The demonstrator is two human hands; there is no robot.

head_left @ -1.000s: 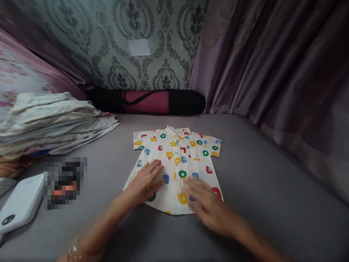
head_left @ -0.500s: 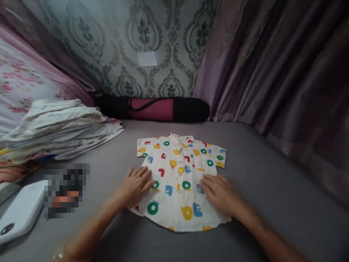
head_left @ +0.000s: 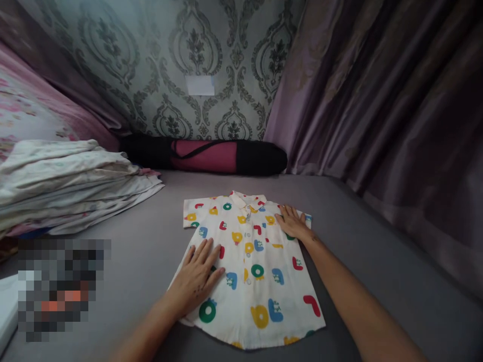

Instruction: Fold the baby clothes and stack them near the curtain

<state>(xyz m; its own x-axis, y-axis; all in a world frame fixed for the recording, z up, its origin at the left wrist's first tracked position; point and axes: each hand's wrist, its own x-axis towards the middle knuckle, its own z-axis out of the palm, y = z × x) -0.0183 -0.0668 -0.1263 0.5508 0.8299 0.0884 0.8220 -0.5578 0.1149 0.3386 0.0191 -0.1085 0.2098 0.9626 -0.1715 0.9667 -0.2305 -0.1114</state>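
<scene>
A small white short-sleeved shirt (head_left: 241, 291) lies spread flat, front side up, its collar away from me. Coloured letter-like prints in red, yellow, green and blue cover it, and a row of buttons runs down its middle. My left hand (head_left: 198, 276) rests palm down on the shirt's lower left part, fingers spread. Farther up, my right hand (head_left: 294, 222) lies flat near the base of the right sleeve, fingers stretched out. Neither hand grips the cloth. The fabric under both palms is hidden.
A grey sheet (head_left: 377, 241) covers the surface. Folded cloths (head_left: 75, 181) are piled at the left, near a pixelated dark object (head_left: 64, 291) and a white device (head_left: 9, 306) cut by the frame. A black and maroon long bag (head_left: 204, 156) lies along the wall; curtains (head_left: 358, 115) hang right.
My right hand has moved from the shirt's lower right side up to the right sleeve. My left hand went out to the left edge, then slightly back inward. The camera view has shifted.
</scene>
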